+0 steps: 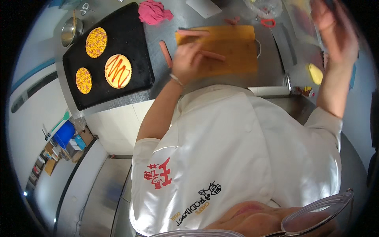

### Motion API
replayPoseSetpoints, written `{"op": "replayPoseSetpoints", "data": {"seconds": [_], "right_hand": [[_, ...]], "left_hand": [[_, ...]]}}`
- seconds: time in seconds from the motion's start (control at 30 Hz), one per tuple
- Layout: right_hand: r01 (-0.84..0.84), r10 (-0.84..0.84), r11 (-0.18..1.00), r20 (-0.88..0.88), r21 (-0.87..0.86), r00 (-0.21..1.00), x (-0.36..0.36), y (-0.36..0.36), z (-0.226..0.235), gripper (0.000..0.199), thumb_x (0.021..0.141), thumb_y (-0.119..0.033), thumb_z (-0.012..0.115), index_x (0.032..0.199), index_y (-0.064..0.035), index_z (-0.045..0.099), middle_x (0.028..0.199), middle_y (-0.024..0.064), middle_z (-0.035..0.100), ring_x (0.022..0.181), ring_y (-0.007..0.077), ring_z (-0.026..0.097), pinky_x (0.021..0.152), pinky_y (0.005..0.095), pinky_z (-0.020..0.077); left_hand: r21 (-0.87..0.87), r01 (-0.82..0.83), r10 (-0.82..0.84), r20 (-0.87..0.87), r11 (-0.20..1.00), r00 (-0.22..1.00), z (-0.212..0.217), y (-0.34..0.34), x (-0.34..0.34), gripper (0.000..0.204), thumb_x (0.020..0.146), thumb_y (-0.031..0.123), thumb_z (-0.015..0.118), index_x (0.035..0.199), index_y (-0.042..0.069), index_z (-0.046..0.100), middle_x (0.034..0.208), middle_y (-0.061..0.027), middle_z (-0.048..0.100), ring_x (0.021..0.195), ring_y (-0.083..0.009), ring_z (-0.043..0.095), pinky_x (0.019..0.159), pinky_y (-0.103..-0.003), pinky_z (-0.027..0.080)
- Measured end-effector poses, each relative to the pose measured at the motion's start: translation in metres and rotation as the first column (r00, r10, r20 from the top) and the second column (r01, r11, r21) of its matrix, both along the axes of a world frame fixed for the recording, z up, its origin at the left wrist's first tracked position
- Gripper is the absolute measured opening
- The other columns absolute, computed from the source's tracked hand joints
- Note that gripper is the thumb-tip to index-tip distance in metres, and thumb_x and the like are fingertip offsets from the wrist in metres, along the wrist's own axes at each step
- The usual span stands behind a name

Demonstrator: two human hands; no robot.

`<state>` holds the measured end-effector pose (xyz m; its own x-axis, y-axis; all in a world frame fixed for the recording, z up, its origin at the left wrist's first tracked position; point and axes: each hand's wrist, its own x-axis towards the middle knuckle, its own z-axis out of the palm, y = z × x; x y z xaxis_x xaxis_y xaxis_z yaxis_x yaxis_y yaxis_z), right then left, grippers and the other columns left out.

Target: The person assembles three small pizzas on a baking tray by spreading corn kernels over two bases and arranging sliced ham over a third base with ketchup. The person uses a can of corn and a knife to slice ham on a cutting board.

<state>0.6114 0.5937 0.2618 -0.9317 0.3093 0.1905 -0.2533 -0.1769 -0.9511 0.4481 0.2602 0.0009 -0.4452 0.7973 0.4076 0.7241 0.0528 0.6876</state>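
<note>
My left hand [187, 62] reaches over the yellow-brown cutting board [241, 43], its fingers closed at the end of a pink sausage [213, 55]. Another sausage [194, 32] lies along the board's far edge. A third sausage [166, 53] rests on the metal table left of the board. My right hand [337, 33] is raised at the far right, smeared by motion, with its fingers stretched out and nothing visible in it. Small reddish scraps [232, 20] sit just beyond the board.
On the left, a black baking tray [140, 67] holds two corn-topped pizzas [96, 42] and one with red sauce lines [118, 71]. Around them are a metal bowl [72, 31], a pink cloth [154, 12], a red-rimmed item [267, 23] and a yellow piece [315, 74].
</note>
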Motion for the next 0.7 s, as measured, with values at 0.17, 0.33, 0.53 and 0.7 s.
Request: {"op": "replayPoseSetpoints", "data": {"seconds": [0.17, 0.33, 0.53, 0.7], "right_hand": [[0.109, -0.109, 0.909, 0.023, -0.403, 0.994, 0.124, -0.074, -0.08, 0.083, 0.1, -0.03, 0.059, 0.162, 0.004, 0.016, 0.15, 0.0281, 0.046, 0.112, 0.0247, 0.057, 0.097, 0.0355, 0.0442], [0.065, -0.06, 0.998, 0.307, -0.005, 0.95, 0.147, -0.121, -0.102, 0.075, 0.091, -0.015, 0.057, 0.156, 0.0078, 0.028, 0.102, 0.0157, 0.063, 0.081, 0.0199, 0.061, 0.077, 0.0329, 0.0499], [0.343, -0.37, 0.921, 0.68, 0.183, 0.632, 0.164, -0.142, -0.154, 0.046, 0.103, -0.008, 0.057, 0.148, -0.0052, 0.05, 0.093, 0.0036, 0.061, 0.07, 0.009, 0.056, 0.068, 0.0243, 0.0473], [0.079, -0.421, 0.865, 0.633, 0.495, 0.649, 0.205, -0.172, -0.232, 0.045, 0.105, -0.013, 0.057, 0.149, -0.0126, 0.052, 0.147, 0.01, 0.058, 0.128, 0.0221, 0.06, 0.104, 0.0296, 0.0486]], "left_hand": [[-0.131, -0.309, 0.325, 0.129, 0.942, 0.937, 0.002, -0.069, -0.007, 0.024, 0.09, 0.001, 0.069, 0.114, 0.005, 0.072, 0.109, -0.0118, 0.069, 0.098, -0.0279, 0.065, 0.088, -0.036, 0.051], [-0.204, -0.117, 0.078, -0.191, 0.972, 0.979, 0.0, -0.068, 0.027, 0.034, 0.086, 0.0, 0.071, 0.119, 0.008, 0.07, 0.12, -0.0103, 0.067, 0.111, -0.0297, 0.063, 0.097, -0.042, 0.049], [-0.216, 0.185, -0.254, -0.356, 0.959, 0.899, -0.025, -0.004, 0.055, 0.054, 0.079, 0.003, 0.067, 0.132, 0.011, 0.063, 0.134, -0.0046, 0.058, 0.125, -0.0264, 0.054, 0.112, -0.047, 0.042], [-0.207, 0.193, -0.262, -0.389, 0.959, 0.883, -0.04, 0.004, 0.062, 0.052, 0.081, 0.006, 0.067, 0.133, 0.013, 0.063, 0.13, -0.0025, 0.058, 0.125, -0.024, 0.053, 0.113, -0.046, 0.041]]}}
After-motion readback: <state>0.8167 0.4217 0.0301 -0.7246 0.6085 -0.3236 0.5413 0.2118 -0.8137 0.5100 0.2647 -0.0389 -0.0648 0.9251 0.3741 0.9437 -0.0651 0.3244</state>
